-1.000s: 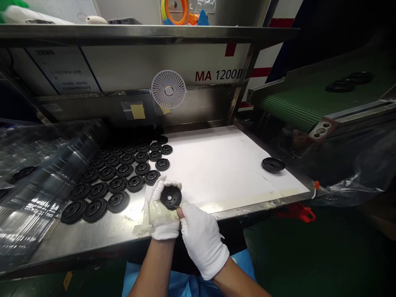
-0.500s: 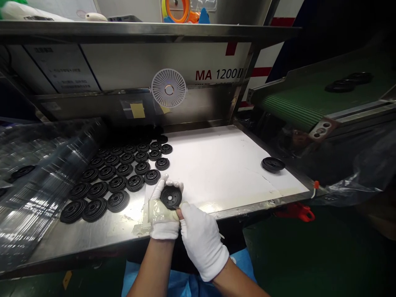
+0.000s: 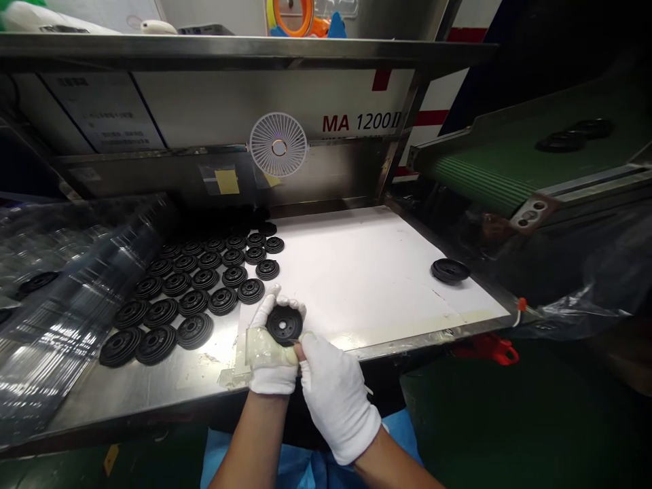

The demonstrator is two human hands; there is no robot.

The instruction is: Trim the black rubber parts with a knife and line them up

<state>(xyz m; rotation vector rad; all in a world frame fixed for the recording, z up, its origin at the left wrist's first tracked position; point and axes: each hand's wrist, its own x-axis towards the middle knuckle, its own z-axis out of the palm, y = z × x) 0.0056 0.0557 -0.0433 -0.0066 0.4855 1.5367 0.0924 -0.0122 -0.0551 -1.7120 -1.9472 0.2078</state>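
Observation:
In my gloved left hand is a round black plastic pulley-like wheel, its hollow face with a small centre hole turned up. The fingers curl round its far and left rim, and yellowish tape covers part of that glove. My right hand, in a white glove with a bare thumb tip, is closed at the wheel's near right edge. A thin pale end sticks out at its far side; what the fingers hold is mostly hidden. To the left, several rows of similar black wheels lie on the metal table.
A white sheet covers the table's right part, with another black wheel on it. Clear plastic trays are stacked at left. At right runs a green conveyor carrying black parts. A small fan hangs below the shelf.
Both hands and the held wheel have shifted very slightly to the right. The grip looks the same, and the wheels on the table have not moved.

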